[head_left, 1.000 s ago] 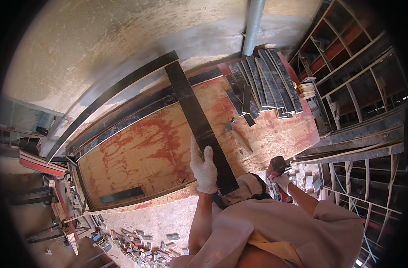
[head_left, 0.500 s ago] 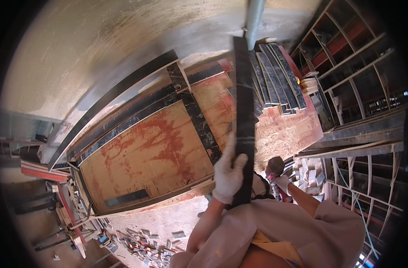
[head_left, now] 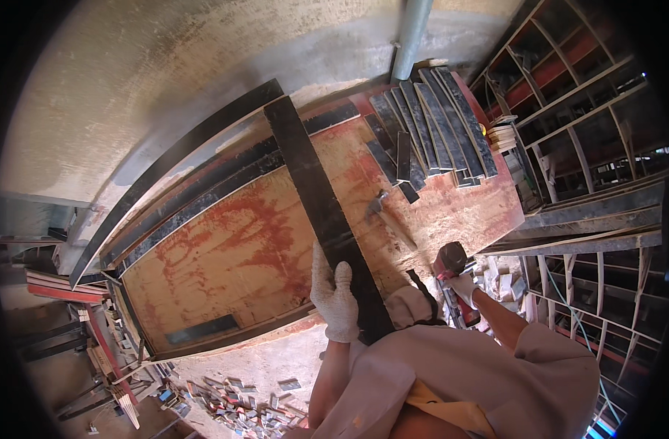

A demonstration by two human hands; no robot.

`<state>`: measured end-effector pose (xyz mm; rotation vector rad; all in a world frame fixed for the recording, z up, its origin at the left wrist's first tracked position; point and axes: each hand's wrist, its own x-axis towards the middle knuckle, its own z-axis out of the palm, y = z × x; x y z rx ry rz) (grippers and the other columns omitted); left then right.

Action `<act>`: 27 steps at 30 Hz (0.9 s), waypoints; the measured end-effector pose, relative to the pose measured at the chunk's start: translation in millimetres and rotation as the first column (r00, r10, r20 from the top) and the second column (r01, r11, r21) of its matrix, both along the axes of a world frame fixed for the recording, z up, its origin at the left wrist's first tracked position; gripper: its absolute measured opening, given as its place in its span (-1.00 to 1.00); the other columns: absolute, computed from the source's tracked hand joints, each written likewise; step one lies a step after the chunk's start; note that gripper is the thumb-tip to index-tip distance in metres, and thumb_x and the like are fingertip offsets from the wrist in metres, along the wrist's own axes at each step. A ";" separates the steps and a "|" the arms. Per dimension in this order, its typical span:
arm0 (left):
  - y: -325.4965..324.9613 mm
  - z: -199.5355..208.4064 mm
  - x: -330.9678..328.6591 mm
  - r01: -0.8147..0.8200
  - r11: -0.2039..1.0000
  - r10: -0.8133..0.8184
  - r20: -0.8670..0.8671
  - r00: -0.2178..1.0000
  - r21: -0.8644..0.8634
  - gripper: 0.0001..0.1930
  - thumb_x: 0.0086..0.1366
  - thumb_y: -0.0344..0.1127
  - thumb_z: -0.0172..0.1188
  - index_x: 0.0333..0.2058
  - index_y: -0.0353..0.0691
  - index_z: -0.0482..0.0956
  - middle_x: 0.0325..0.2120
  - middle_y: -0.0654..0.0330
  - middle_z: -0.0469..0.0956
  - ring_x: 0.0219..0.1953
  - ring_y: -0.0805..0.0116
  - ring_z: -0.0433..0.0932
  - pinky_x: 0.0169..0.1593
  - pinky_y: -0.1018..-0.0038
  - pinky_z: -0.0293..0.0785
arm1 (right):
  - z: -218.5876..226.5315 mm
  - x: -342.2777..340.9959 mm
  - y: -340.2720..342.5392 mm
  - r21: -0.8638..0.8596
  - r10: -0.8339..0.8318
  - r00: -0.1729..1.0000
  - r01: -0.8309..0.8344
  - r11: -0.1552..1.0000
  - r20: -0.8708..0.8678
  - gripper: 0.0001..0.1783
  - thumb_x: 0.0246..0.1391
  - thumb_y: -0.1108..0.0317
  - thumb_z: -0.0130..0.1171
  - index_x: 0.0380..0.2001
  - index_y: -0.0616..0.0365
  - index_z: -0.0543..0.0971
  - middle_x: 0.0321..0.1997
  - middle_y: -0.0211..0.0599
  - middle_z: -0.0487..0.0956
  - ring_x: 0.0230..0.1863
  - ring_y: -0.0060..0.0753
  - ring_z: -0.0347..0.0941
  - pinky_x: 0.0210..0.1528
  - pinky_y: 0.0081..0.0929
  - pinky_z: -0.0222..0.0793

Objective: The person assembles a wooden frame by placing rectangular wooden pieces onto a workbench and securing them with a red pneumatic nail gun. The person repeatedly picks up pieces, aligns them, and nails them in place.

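Note:
In my gloved left hand (head_left: 336, 300) is a long black plank (head_left: 323, 197). The plank slants over the workbench, its far end to the left and its near end against my clothing. My gloved right hand (head_left: 464, 287) grips a red and black nail gun (head_left: 451, 262) with a silvery magazine, off the bench's near right. Beneath the plank lies a frame of black strips on a reddish-stained plywood panel (head_left: 224, 256). A curved black strip (head_left: 181, 157) runs along the frame's far side. A hammer (head_left: 393, 223) rests on the bench right of the plank.
Several black strips (head_left: 440, 132) are stacked at the bench's far right, by a grey pipe (head_left: 412, 40) on the wall. Wood offcuts (head_left: 239, 402) litter the floor at the lower left. Racks of slatted panels (head_left: 583, 146) stand at the right.
The plank's far end has swung left, from near the pipe to over the frame. My left hand has shifted left and nearer with it. The hammer has come into view.

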<state>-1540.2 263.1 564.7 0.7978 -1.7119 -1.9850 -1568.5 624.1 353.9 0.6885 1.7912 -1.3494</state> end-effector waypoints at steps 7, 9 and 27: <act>0.2 -0.7 -5.4 -0.025 0.999 0.025 0.012 1.000 -0.026 -0.39 0.41 -0.54 0.11 0.40 -0.35 0.20 0.35 0.01 0.30 0.19 0.42 0.39 0.06 0.57 0.43 | -11.8 1.6 9.4 -0.053 0.086 0.985 -0.095 0.994 -0.148 -0.73 -0.12 0.58 0.31 -0.26 0.16 0.71 -0.27 -0.41 0.69 -0.25 -0.55 0.56 -0.22 -0.53 0.45; 0.6 4.2 -5.6 -0.010 1.000 0.012 0.053 0.999 -0.030 -0.39 0.41 -0.53 0.12 0.40 -0.35 0.19 0.37 0.00 0.27 0.21 0.41 0.38 0.09 0.56 0.41 | -13.1 3.3 10.2 -0.023 0.103 0.988 -0.107 0.994 -0.115 -0.73 -0.11 0.58 0.30 -0.26 0.15 0.71 -0.28 -0.42 0.69 -0.27 -0.56 0.56 -0.24 -0.54 0.45; -10.7 -3.8 -9.7 0.002 1.000 -0.002 -0.007 1.000 0.021 -0.37 0.38 -0.56 0.13 0.39 -0.43 0.17 0.39 -0.10 0.22 0.38 0.24 0.27 0.34 0.41 0.23 | 44.2 -36.3 -34.3 0.097 0.181 0.983 -0.178 0.979 -0.025 -0.76 0.00 0.51 0.32 -0.21 0.15 0.72 -0.33 -0.41 0.69 -0.34 -0.60 0.54 -0.29 -0.54 0.44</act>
